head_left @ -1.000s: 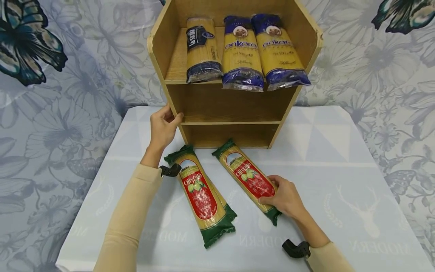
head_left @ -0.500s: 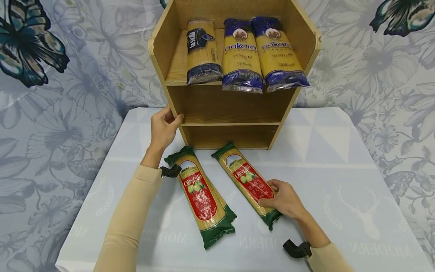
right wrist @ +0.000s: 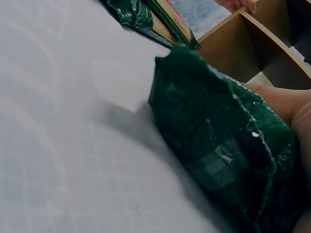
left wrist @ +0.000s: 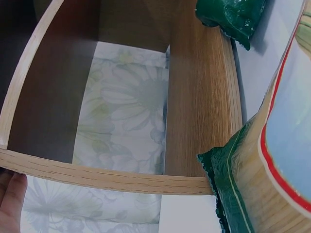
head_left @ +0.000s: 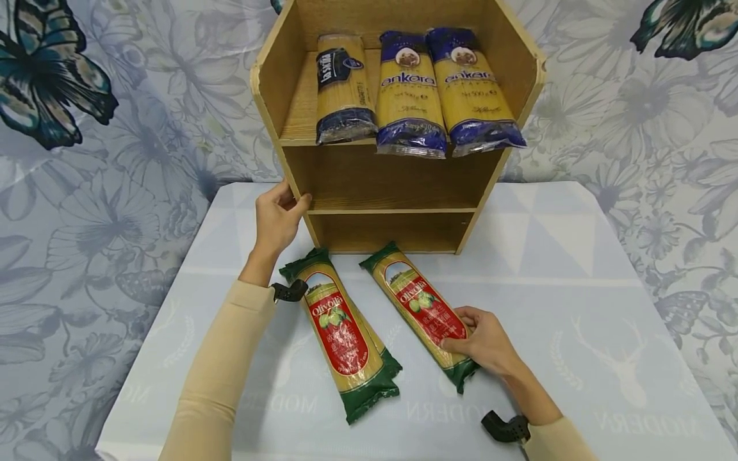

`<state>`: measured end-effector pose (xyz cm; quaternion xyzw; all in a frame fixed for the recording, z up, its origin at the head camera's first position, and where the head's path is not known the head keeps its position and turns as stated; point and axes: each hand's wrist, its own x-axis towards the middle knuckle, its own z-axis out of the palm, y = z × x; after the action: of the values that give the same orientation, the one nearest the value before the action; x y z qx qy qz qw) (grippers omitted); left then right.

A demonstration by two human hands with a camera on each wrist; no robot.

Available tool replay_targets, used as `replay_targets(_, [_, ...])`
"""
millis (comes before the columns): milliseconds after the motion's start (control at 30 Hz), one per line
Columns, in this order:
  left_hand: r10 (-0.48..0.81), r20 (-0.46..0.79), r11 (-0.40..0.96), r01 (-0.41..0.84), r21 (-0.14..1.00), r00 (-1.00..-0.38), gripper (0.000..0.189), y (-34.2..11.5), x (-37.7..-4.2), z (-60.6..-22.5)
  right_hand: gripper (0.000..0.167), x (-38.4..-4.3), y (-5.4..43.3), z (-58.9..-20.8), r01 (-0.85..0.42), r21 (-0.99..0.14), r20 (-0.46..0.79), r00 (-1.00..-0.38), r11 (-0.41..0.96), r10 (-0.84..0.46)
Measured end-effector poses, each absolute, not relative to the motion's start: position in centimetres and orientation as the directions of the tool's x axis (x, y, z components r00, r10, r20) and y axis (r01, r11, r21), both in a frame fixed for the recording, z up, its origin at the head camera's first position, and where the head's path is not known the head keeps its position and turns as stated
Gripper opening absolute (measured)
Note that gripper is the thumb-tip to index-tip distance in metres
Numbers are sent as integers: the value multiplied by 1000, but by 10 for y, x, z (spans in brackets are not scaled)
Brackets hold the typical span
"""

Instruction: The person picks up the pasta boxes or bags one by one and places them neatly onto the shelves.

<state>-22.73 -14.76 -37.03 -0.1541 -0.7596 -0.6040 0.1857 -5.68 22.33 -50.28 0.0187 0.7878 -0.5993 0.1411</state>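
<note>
My left hand (head_left: 278, 218) grips the left side edge of a wooden shelf unit (head_left: 392, 210), thumb on the front edge. In the left wrist view, a few of its fingers (left wrist: 12, 199) show at the board's edge. My right hand (head_left: 487, 342) holds the near end of a spaghetti pack (head_left: 418, 298) with green ends and a red Olivoila label, thumb on top and fingers along the far side. Its crimped green end (right wrist: 218, 131) fills the right wrist view. Two more such packs (head_left: 343, 333) lie overlapped on the table to the left, below my left wrist.
On the upper shelf lie a La Sıdıa-like dark-labelled spaghetti pack (head_left: 346, 89) and two blue-and-yellow Ankara packs (head_left: 410, 96), their ends jutting past the shelf edge. A pale patterned cloth (head_left: 553, 307) covers the table. Butterfly-patterned fabric (head_left: 611, 115) hangs behind.
The near end of the right-hand pack has shifted slightly toward me, and its label has turned a little out of the glare. My left hand stays on the shelf unit.
</note>
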Motion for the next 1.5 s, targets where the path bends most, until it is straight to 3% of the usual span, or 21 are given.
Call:
replay_targets(500, [2,478,225,466,856,-878,36,-151,-226,-377,58,-40,213,-503,216,-949,-244,-964,230,-103])
replay_targets(833, [2,488,237,474,848,-873,37,-152,-227,-373,58,-27,210,-480,215,-960,-229,-971,180,-65])
replay_targets(1267, [1,481,236,468,852,-877,36,-148,-229,-371,52,-21,215,-445,68,-977,-66,-998,204,18])
replay_targets(1500, [2,473,251,458,853,-881,38,-148,-229,-372,45,-28,216,-430,2,-996,4,-998,86,70])
